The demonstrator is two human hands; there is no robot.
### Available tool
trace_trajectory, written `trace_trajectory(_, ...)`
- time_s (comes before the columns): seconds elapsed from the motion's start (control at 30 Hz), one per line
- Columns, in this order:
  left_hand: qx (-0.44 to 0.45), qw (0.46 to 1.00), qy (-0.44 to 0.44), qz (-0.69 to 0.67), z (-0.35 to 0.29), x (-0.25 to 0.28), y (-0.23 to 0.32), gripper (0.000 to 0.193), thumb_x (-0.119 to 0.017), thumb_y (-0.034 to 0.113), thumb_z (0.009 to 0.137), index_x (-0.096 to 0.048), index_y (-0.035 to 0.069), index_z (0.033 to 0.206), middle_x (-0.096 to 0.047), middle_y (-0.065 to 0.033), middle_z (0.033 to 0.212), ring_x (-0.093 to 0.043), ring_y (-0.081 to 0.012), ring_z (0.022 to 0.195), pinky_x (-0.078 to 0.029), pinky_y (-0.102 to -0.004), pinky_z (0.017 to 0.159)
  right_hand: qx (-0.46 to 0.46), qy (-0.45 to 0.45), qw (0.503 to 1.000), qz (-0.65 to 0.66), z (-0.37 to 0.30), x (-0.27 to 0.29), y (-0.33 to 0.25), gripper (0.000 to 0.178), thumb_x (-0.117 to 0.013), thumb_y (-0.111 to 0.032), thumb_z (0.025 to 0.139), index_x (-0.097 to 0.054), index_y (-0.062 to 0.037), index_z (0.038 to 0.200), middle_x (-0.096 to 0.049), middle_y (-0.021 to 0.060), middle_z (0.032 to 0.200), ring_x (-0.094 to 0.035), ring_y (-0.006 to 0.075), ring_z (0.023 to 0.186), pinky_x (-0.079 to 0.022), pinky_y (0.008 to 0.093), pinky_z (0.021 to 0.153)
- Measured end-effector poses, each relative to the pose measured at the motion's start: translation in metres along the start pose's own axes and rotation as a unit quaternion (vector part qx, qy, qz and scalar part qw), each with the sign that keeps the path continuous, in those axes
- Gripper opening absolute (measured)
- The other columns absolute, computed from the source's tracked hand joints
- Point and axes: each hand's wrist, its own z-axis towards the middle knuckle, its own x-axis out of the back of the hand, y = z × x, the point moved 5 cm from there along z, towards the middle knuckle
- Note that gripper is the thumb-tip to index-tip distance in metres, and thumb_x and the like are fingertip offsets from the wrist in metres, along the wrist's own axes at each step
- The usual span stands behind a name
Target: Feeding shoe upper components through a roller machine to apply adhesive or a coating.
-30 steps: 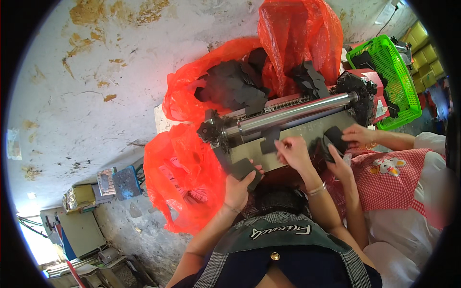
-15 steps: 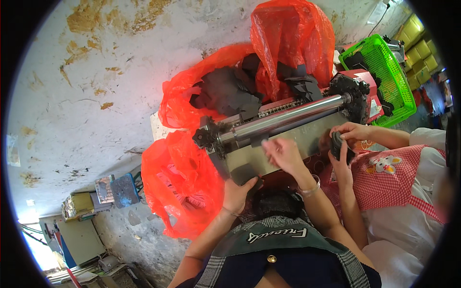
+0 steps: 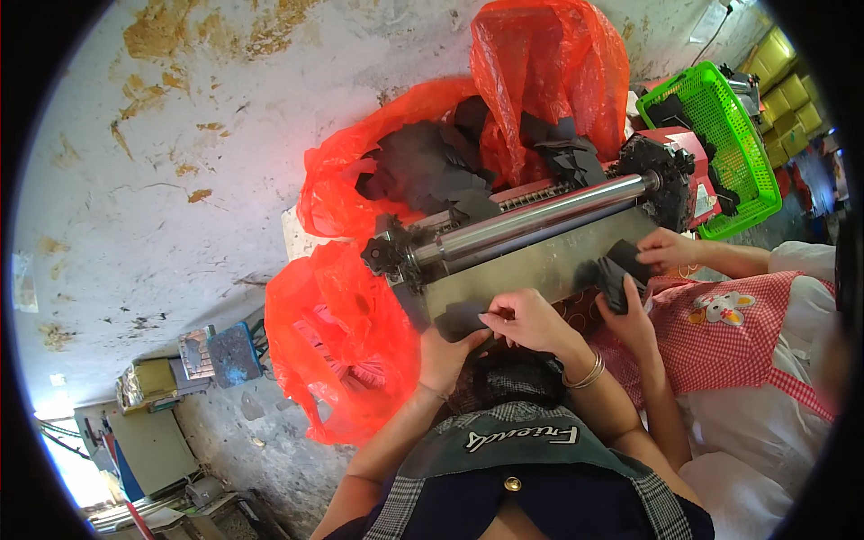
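A stack of thin black sheet pieces (image 3: 462, 319) lies in my left hand (image 3: 441, 362), which is closed round it at the left front of the metal feed plate (image 3: 531, 275). My right hand (image 3: 533, 321) is beside the stack, thumb and forefinger drawn together at its right edge. Whether a piece is between those fingertips is too small to tell. Beyond both hands, a shiny steel roller (image 3: 549, 216) runs across the machine above the plate.
At my right, a co-worker's hands (image 3: 634, 315) hold similar black pieces (image 3: 615, 277). Red plastic bags (image 3: 337, 351) hang left and behind the machine; black pieces (image 3: 423, 166) fill the rear one. A green basket (image 3: 765, 180) stands at the far right, against a stained wall (image 3: 225, 117).
My right hand has moved from near the roller down to the stack in my left hand. The black piece under the roller is out of sight. The co-worker's hands have drawn pieces apart.
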Motion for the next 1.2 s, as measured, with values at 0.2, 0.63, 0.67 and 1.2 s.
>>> trace_trajectory(0.2, -0.045, 0.999, -0.005, 0.000, 0.005, 0.006, -0.015, 0.027, -0.068, 0.004, 0.083, -0.057, -0.003, 0.108, -0.065, -0.0059, 0.096, -0.062, -0.0127, 0.080, -0.052, -0.0262, 0.069, -0.084, 0.199, 0.973, 0.076, 0.018, 0.032, 0.042, 0.032, -0.063, -0.027, 0.089, -0.062, 0.0013, 0.074, -0.061, 0.0064, 0.059, -0.056, 0.0104, 0.046, -0.044, 0.0250, 0.043)
trace_trajectory(0.63, -0.004, 0.995, -0.019, 0.096, -0.010, 0.015, -0.024, 0.024, -0.058, 0.019, 0.092, -0.060, 0.000, 0.107, -0.065, -0.0039, 0.091, -0.061, -0.0109, 0.076, -0.051, -0.0225, 0.067, -0.099, 0.152, 0.950, 0.255, 0.018, 0.022, 0.033, 0.035, -0.059, -0.030, 0.092, -0.064, 0.0027, 0.081, -0.062, 0.0062, 0.062, -0.058, 0.0104, 0.049, -0.046, 0.0211, 0.047)
trace_trajectory(0.67, -0.016, 0.985, -0.068, 0.159, -0.011, 0.014, -0.028, 0.024, -0.058, 0.020, 0.092, -0.062, 0.000, 0.105, -0.065, -0.0036, 0.089, -0.061, -0.0106, 0.075, -0.050, -0.0229, 0.068, -0.098, 0.116, 0.950, 0.272, 0.014, 0.021, 0.020, 0.035, -0.059, -0.031, 0.092, -0.065, 0.0023, 0.083, -0.063, 0.0058, 0.064, -0.058, 0.0101, 0.050, -0.047, 0.0211, 0.048)
trace_trajectory(1.2, -0.007, 0.894, -0.002, 0.448, 0.033, 0.080, -0.144, 0.051, -0.059, 0.016, 0.083, -0.042, -0.006, 0.126, -0.058, -0.0246, 0.113, -0.054, -0.0418, 0.108, -0.043, -0.0449, 0.093, 0.059, -0.012, 0.982, -0.179, 0.012, -0.142, 0.180, 0.064, -0.077, -0.025, 0.070, -0.050, -0.0008, 0.123, -0.049, 0.0241, 0.127, -0.046, 0.0386, 0.120, -0.040, 0.0440, 0.099)
